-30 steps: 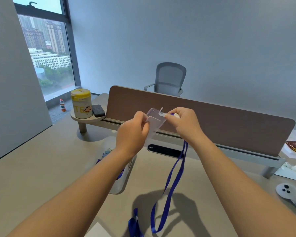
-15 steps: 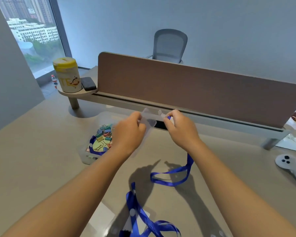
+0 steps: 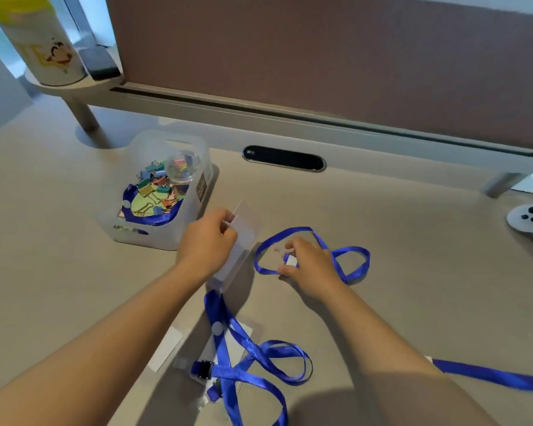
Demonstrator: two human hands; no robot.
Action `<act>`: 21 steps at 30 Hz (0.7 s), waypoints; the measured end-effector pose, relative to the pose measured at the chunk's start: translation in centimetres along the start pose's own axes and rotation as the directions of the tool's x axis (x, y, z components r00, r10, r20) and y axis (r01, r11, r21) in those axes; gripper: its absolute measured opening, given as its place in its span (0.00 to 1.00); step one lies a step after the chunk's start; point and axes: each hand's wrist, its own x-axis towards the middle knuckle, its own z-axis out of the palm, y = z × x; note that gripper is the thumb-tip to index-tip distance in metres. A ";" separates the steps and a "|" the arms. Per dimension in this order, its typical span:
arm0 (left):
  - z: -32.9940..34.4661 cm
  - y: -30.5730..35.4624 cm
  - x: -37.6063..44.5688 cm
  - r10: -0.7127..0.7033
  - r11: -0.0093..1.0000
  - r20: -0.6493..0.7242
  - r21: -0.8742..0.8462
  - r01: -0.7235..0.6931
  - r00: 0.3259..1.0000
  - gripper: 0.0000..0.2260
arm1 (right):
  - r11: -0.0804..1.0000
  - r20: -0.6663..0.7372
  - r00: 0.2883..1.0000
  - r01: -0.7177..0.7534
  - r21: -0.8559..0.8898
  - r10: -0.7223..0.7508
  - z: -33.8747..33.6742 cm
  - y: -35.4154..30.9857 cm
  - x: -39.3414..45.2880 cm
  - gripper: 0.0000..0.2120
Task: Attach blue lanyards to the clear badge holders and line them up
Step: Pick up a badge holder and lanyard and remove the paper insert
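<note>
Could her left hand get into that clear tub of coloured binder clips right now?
Probably, but not freely: the clear plastic tub sits just beyond the left hand, open-topped and unobstructed, yet that hand is pinching the clear badge holder.

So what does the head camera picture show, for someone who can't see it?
Over a desk, the left hand pinches a clear badge holder while the right hand grips the clip end of a blue lanyard. A tub of colourful clips sits left.

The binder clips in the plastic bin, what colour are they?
Mixed: yellow, green, blue and pink binder clips, seen in the head view.
</note>
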 end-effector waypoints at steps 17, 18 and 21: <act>0.8 -0.1 0.3 -0.039 0.999 -0.001 0.015 0.039 0.999 0.12 | 0.954 -0.031 0.999 0.005 -0.300 -0.015 0.0 2.7 2.3 0.11; 0.6 0.0 0.3 -0.042 0.999 -0.006 0.009 0.042 0.999 0.12 | 0.940 -0.007 1.000 0.010 -0.340 -0.013 0.0 2.4 2.3 0.07; -0.1 0.0 0.2 -0.049 0.999 -0.035 -0.014 0.048 0.998 0.12 | 0.915 0.053 0.999 0.012 -0.404 0.010 0.2 2.0 2.2 0.02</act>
